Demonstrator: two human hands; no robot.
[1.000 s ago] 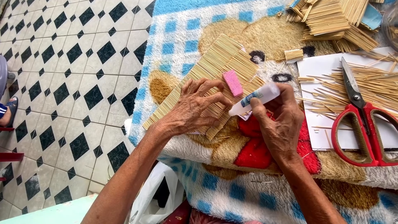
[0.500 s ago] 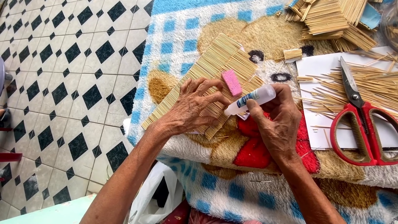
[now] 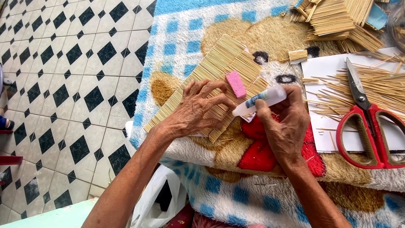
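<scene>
Pressing flat, the left hand [image 3: 198, 110] steadies a stick mat [image 3: 211, 76] near the blanket's [image 3: 177, 25] left edge; the right hand [image 3: 284, 126] grips a glue tube [image 3: 259, 100].

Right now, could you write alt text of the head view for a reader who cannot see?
A left hand presses a mat of thin sticks on a bear-pattern blanket, while the right hand holds a white glue tube. Red scissors lie right.

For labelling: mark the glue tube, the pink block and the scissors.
glue tube [image 3: 260, 100], head view, middle of its white body
pink block [image 3: 236, 84], head view, top face
scissors [image 3: 357, 88], head view, blades
</scene>
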